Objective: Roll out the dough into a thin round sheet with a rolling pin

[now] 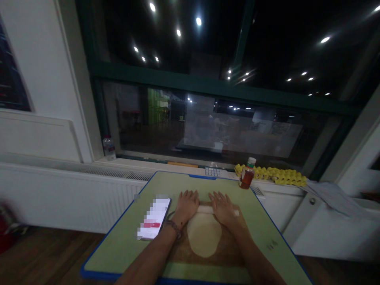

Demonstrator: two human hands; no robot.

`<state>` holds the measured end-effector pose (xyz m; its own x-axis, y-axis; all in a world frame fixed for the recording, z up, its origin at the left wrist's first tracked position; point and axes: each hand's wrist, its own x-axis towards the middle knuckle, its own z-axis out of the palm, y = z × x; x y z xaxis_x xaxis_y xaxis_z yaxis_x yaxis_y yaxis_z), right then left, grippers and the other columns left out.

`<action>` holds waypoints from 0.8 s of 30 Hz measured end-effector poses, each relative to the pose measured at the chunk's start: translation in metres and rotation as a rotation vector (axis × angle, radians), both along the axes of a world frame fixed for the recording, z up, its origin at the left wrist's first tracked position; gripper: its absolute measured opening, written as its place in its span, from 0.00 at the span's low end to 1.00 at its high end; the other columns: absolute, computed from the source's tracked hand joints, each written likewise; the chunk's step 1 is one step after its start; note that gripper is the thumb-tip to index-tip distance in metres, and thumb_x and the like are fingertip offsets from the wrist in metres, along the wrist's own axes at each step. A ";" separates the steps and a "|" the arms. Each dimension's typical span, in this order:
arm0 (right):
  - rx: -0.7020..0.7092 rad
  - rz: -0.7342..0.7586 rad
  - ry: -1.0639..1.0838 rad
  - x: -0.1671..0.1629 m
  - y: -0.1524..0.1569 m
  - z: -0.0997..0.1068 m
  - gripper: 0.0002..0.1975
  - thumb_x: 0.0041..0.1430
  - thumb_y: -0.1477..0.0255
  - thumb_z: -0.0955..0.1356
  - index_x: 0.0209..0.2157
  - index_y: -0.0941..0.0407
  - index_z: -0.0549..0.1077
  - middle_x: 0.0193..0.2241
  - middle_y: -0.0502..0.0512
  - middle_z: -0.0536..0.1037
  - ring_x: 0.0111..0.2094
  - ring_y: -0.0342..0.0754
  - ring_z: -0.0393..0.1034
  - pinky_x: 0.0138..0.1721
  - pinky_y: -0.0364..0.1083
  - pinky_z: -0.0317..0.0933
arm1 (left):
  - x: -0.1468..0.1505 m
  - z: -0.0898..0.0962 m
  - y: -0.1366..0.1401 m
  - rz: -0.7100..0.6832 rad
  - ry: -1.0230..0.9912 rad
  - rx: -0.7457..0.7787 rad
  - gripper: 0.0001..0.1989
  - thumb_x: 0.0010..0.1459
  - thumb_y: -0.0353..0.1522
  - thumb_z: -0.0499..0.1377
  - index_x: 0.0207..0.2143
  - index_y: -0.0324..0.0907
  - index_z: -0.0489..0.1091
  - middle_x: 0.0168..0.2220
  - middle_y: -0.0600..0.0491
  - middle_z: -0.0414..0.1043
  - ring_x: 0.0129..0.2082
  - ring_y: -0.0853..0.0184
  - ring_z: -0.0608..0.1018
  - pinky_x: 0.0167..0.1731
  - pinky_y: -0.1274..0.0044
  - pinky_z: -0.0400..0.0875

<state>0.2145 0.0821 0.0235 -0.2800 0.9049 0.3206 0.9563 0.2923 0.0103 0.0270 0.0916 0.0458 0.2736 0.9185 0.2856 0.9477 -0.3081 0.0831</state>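
Observation:
A round, flat sheet of dough (204, 235) lies on a brown wooden board (225, 249). Across its far edge rests a pale rolling pin (205, 209). My left hand (187, 206) lies over the pin's left part, fingers stretched forward past it; a beaded bracelet (175, 228) circles that wrist. Over the right part lies my right hand (222, 208), its fingers also stretched out and slightly spread. The pin's right end (236, 213) shows beside that hand, while its left end is hidden under my left hand.
The board sits on a light green table (127, 241) with blue edges. Left of my left hand lies a lit phone (156, 217). A bottle of reddish-brown liquid (247, 174) stands at the far right. Yellow egg trays (276, 175) and a clear bottle (109, 148) are on the windowsill.

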 end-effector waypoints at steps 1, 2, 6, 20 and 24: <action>0.049 0.038 0.019 0.001 -0.009 -0.007 0.24 0.64 0.78 0.55 0.60 0.56 0.64 0.60 0.60 0.65 0.63 0.55 0.54 0.63 0.61 0.45 | -0.002 -0.004 -0.009 -0.018 0.005 0.006 0.22 0.65 0.33 0.45 0.58 0.38 0.65 0.58 0.42 0.67 0.60 0.54 0.66 0.58 0.58 0.57; 0.082 0.093 0.033 0.003 -0.018 -0.015 0.25 0.63 0.79 0.55 0.61 0.56 0.63 0.61 0.59 0.63 0.63 0.53 0.54 0.64 0.59 0.46 | -0.004 -0.008 -0.018 -0.054 0.004 0.031 0.23 0.65 0.34 0.44 0.58 0.38 0.65 0.58 0.42 0.67 0.60 0.54 0.66 0.58 0.58 0.57; 0.143 0.081 0.094 0.005 -0.040 -0.033 0.25 0.63 0.77 0.55 0.61 0.55 0.62 0.61 0.56 0.63 0.63 0.51 0.56 0.63 0.57 0.50 | -0.008 -0.021 -0.040 -0.081 -0.003 0.114 0.24 0.65 0.34 0.43 0.59 0.37 0.63 0.60 0.41 0.64 0.60 0.57 0.66 0.60 0.60 0.55; 0.107 0.061 0.127 -0.006 -0.018 -0.013 0.25 0.62 0.79 0.57 0.59 0.55 0.66 0.59 0.59 0.66 0.63 0.54 0.55 0.64 0.62 0.46 | -0.002 -0.011 -0.019 -0.065 0.053 0.083 0.24 0.65 0.31 0.42 0.58 0.34 0.64 0.61 0.40 0.62 0.63 0.58 0.63 0.61 0.59 0.53; 0.158 0.079 0.170 -0.002 -0.044 -0.032 0.25 0.63 0.77 0.57 0.60 0.53 0.63 0.61 0.56 0.64 0.62 0.54 0.57 0.63 0.58 0.52 | -0.009 -0.020 -0.046 -0.135 0.036 0.172 0.24 0.64 0.31 0.44 0.61 0.36 0.61 0.63 0.42 0.59 0.63 0.58 0.61 0.62 0.58 0.52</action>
